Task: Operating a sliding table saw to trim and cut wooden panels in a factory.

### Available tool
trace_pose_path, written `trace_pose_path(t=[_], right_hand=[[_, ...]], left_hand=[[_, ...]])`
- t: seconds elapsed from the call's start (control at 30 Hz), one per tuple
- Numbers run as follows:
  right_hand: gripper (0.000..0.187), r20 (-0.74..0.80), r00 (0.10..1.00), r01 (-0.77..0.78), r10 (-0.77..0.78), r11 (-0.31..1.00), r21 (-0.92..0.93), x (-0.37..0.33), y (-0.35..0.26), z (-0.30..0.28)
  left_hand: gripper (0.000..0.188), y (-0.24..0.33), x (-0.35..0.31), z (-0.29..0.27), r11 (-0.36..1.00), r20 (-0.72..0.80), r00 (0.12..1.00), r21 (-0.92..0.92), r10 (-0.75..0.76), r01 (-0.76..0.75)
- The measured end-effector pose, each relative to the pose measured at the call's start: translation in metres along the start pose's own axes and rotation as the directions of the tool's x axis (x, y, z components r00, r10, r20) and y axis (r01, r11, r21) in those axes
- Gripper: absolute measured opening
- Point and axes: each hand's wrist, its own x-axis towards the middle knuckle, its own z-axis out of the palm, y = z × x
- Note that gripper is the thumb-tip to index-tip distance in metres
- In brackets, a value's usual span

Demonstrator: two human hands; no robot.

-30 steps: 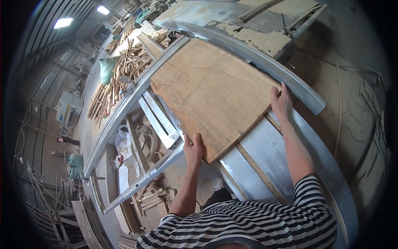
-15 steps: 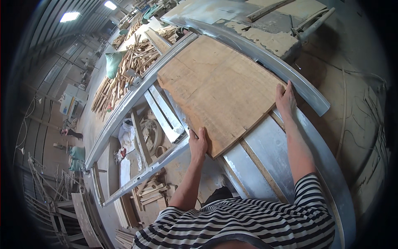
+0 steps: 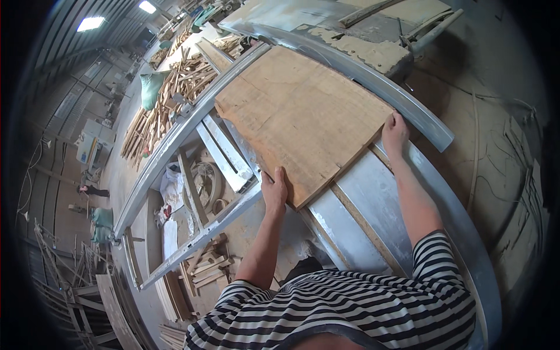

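A wide wooden board with one rough, wavy edge lies tilted across a metal-topped machine bed. My left hand grips the board's near left edge, thumb on top and fingers hidden beneath. At the near right corner my right hand is closed on the board's edge, its fingers partly out of sight. Past the board's far right side runs a long metal rail. To the left, a metal frame extends from the machine bed.
Scrap wood strips are heaped beyond the frame, by a pale green sack. Wood offcuts lie on the floor below the frame. A dusty worktable stands at the far right. Cables trail over the right-hand floor.
My right hand has shifted its hold, its raised fingers now curled at the board's corner. The whole view has moved slightly; the board lies about as before on the machine bed.
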Motion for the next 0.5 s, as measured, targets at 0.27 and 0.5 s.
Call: trace_pose_path(t=[0.27, 0.5], right_hand=[[0.004, 0.089, 0.738, 0.664, -0.669, 0.744, 0.074, -0.059, -0.045, 0.028], [0.006, -0.014, 0.791, 0.609, -0.612, 0.784, 0.121, -0.061, -0.043, 0.032]], left_hand=[[0.078, -0.011, 0.005, -0.004, 0.986, -0.008, 0.998, 0.156, -0.062, 0.063], [0.067, -0.028, 0.014, -0.006, 0.996, 0.046, 0.999, 0.082, -0.024, 0.020]])
